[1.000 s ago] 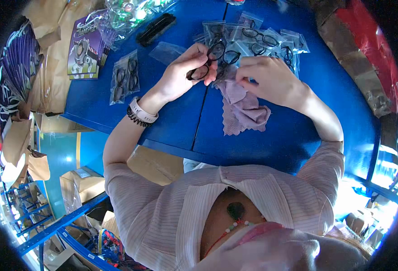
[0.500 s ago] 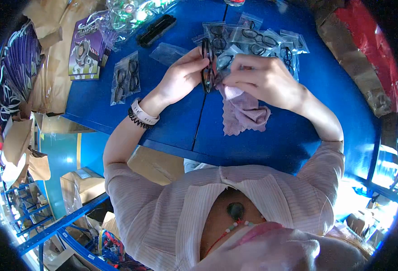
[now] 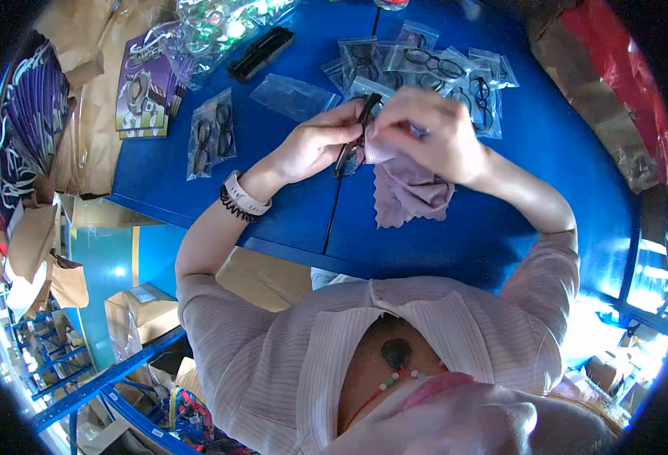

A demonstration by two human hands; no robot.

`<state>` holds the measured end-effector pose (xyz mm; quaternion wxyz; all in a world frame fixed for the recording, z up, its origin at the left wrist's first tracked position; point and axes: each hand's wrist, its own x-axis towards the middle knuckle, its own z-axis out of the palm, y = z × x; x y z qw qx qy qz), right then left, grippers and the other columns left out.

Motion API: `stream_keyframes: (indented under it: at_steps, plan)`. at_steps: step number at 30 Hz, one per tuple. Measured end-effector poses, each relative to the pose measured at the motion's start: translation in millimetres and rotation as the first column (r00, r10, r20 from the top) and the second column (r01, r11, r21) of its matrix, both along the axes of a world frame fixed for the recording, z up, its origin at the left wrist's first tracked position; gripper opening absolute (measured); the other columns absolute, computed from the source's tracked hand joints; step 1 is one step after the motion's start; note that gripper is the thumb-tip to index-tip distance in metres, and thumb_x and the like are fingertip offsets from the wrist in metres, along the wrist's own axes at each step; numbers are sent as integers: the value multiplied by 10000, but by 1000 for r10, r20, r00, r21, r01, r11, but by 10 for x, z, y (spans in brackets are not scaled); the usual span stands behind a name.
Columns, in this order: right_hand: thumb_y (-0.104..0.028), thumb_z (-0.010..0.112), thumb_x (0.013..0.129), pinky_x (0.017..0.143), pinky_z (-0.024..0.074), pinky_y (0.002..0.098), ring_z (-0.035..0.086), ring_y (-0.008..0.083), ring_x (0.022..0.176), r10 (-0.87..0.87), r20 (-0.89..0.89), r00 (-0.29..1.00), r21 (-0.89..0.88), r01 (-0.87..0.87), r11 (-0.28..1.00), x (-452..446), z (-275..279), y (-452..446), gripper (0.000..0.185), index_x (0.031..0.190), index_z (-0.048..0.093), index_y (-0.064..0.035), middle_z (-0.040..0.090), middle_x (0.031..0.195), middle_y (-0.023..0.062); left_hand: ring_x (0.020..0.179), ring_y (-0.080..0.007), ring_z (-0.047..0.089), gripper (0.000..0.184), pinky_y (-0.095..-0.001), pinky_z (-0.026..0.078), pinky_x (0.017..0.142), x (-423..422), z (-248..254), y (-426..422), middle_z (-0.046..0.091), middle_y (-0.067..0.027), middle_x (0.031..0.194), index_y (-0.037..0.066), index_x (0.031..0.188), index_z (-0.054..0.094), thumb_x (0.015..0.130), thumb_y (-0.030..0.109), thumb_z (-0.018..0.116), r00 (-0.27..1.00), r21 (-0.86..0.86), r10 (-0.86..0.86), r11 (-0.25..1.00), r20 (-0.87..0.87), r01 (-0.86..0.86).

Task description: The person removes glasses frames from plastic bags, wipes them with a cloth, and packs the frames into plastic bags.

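A pair of dark-framed glasses point(image 3: 351, 158) is pinched by the fingers of my left hand point(image 3: 309, 150), held tilted above the blue table point(image 3: 273, 220). My right hand point(image 3: 436, 136) is closed on a pink cleaning cloth point(image 3: 413, 199) with a scalloped edge. One end of the cloth meets the glasses; the rest hangs down and lies crumpled on the table. Beyond my right hand, several bagged glasses point(image 3: 432, 64) lie in a loose pile. Left of my left hand is a clear bag point(image 3: 213, 133) holding glasses, and a flat clear bag point(image 3: 294, 96) lies just beyond it.
A long black object point(image 3: 261, 54) lies near the far left. Purple printed cards point(image 3: 141, 95) rest on brown paper at the left edge. Shiny clear plastic point(image 3: 228, 23) sits at the back. Brown paper with a red sheet point(image 3: 614, 68) lines the right edge.
The glasses have tilted and moved slightly lower and right in my left hand. My right hand has come closer, bringing a cloth end against them.
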<state>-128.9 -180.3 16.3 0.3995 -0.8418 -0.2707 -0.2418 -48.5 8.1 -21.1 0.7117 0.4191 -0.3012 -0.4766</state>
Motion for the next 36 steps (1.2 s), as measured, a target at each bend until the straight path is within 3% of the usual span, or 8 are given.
stream_keyframes:
  at_steps: [4, 8, 14, 18, 23, 28, 34, 36]
  plan:
    - [40, 675, 728, 542, 435, 204, 536, 116, 640, -76, 40, 996, 8, 76, 997, 83, 38, -68, 105, 815, 672, -18, 605, 829, 52, 787, -119, 552, 185, -239, 427, 669, 24, 83, 21, 559, -86, 928, 14, 1087, 472, 953, 98, 377, 994, -74, -43, 997, -98, 35]
    - [38, 678, 722, 543, 430, 200, 526, 115, 635, 10, 45, 999, 2, -10, 1000, -7, 23, 25, 130, 837, 688, -22, 592, 863, 50, 742, -124, 555, 184, -220, 409, 634, -17, -29, 57, 566, -83, 877, 24, 1059, 484, 960, 120, 362, 891, -5, 43, 999, 451, -46]
    - [48, 669, 725, 547, 427, 199, 520, 115, 639, -6, 242, 970, -53, 19, 998, -18, -109, 63, 157, 863, 696, -20, 571, 908, 48, 702, -124, 532, 201, -209, 383, 605, -43, -15, 34, 558, -76, 828, 43, 1031, 492, 965, 134, 325, 943, 101, 6, 994, 334, -42]
    - [-27, 652, 751, 556, 449, 230, 543, 133, 648, -154, 177, 972, -65, 168, 984, 73, -99, -9, 125, 873, 679, -19, 575, 885, 41, 658, -115, 503, 221, -201, 365, 580, -42, -32, -54, 548, -67, 772, 54, 1016, 492, 970, 144, 296, 950, -135, -125, 987, -287, 89]
    - [-29, 642, 755, 572, 457, 227, 550, 135, 667, -61, 205, 977, -138, 90, 986, -35, -151, 79, 126, 879, 667, -31, 566, 869, 39, 631, -102, 473, 253, -199, 363, 580, -111, 77, -4, 538, -53, 759, 55, 1020, 493, 978, 156, 264, 998, 124, 23, 992, -65, -15]
    - [47, 664, 718, 566, 461, 203, 559, 135, 690, -77, 278, 957, -144, 120, 982, 61, -175, 13, 211, 924, 664, 1, 581, 930, 63, 617, -91, 456, 250, -191, 352, 556, -112, -3, -56, 534, -44, 760, 67, 1030, 492, 987, 167, 266, 991, 110, 117, 986, 71, -124]
    - [46, 665, 706, 592, 481, 222, 572, 152, 715, -36, 286, 958, -72, 58, 996, 119, -243, 4, 248, 948, 650, -9, 591, 930, 76, 605, -75, 443, 235, -174, 338, 535, -131, 129, -5, 536, -40, 760, 82, 1039, 489, 992, 165, 274, 996, 207, 94, 974, -3, -92]
    - [3, 653, 724, 599, 480, 242, 572, 158, 720, -31, 344, 938, -145, 85, 986, 79, -293, 38, 209, 931, 638, -18, 581, 913, 64, 583, -67, 425, 223, -169, 331, 514, -152, 155, -19, 529, -40, 749, 84, 1035, 486, 994, 162, 281, 993, 237, 111, 964, 48, -119]
